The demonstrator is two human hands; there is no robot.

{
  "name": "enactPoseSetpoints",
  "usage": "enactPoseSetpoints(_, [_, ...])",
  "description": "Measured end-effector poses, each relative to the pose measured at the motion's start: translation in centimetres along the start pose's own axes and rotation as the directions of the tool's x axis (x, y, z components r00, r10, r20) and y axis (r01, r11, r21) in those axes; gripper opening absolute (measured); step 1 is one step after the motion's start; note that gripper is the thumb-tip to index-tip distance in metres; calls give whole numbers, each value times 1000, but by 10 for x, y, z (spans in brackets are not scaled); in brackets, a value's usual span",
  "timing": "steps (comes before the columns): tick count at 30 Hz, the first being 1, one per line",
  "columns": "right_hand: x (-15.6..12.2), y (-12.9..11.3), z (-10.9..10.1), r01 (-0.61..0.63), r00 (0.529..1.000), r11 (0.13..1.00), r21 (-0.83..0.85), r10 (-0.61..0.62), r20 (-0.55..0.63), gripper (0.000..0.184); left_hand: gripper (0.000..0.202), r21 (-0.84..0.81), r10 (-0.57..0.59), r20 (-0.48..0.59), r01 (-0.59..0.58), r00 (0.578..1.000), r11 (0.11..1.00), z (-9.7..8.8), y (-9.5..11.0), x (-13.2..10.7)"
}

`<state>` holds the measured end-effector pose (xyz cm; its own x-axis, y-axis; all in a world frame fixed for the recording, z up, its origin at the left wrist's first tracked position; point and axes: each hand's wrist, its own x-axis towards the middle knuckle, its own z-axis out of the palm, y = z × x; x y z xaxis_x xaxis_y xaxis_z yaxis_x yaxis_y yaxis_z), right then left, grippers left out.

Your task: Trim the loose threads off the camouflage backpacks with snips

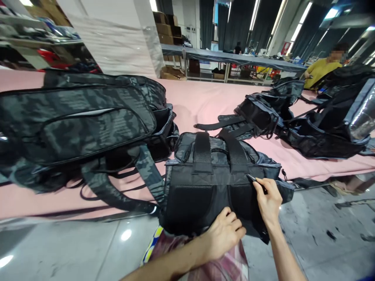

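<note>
A black and dark-camouflage backpack lies in front of me at the table's near edge, its padded back panel facing me and two wide straps folded away over the top. My left hand is curled over the panel's lower edge, its fingers bent against the fabric. In my right hand a small dark pointed tool is pinched, its tip at the seam below the right strap. Its exact kind is too small to tell.
More camouflage bags are piled at the left, straps hanging towards me. Other open bags lie at the right on the pink-covered table. A person in yellow is beyond them. A long workbench stands behind.
</note>
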<state>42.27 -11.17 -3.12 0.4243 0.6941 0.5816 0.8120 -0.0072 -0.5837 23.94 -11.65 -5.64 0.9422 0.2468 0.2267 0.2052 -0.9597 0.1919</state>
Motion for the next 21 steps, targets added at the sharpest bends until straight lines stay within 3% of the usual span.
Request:
enactPoseSetpoints(4, [-2, -37, 16, 77, 984, 987, 141, -98, 150, 16, 9, 4, -52, -46, 52, 998, 999, 3, -1, -11])
enactPoseSetpoints(8, [-7, -64, 39, 230, 942, 972, 51, -235, 238, 18, 10, -3, -74, -65, 74, 995, 997, 12, -3, -22])
enactPoseSetpoints(12, [-9, -69, 48, 320, 917, 947, -12, -307, 255, 18, 10, -3, -73, -56, 73, 996, 997, 15, -5, -26])
enactPoseSetpoints(21, [-7, -73, 53, 314, 915, 949, -8, -300, 269, 17, 12, -36, -66, -71, 64, 995, 997, 9, -6, -27])
